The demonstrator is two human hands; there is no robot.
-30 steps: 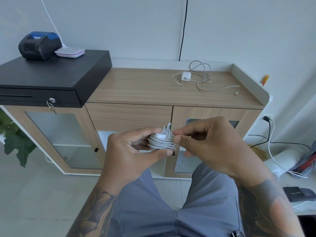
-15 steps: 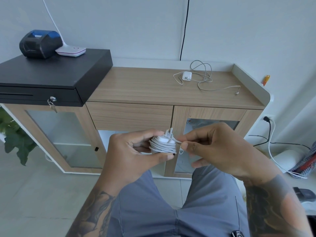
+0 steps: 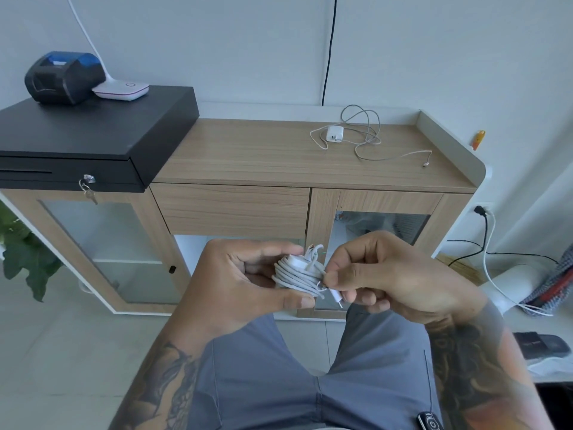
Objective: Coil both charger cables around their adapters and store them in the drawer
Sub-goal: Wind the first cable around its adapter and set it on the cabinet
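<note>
My left hand (image 3: 238, 280) grips a white adapter with its cable coiled round it (image 3: 299, 273), held in front of the cabinet. My right hand (image 3: 381, 274) pinches the free plug end of that cable (image 3: 335, 295) against the coil's lower right side. A second white adapter (image 3: 335, 134) lies on the wooden cabinet top (image 3: 248, 153), its cable (image 3: 372, 141) spread in loose loops to the right. The wooden drawer front (image 3: 231, 209) below the top is closed.
A black cash drawer (image 3: 93, 138) with a key sits on the cabinet's left, carrying a small printer (image 3: 63, 76) and a white device (image 3: 122, 89). Glass doors flank the drawer. A plant (image 3: 24, 259) stands left; wall plug, cables and slippers lie right.
My right hand has moved down from the coil's top to its lower right side, carrying the cable's plug end there. The left hand keeps its hold.
</note>
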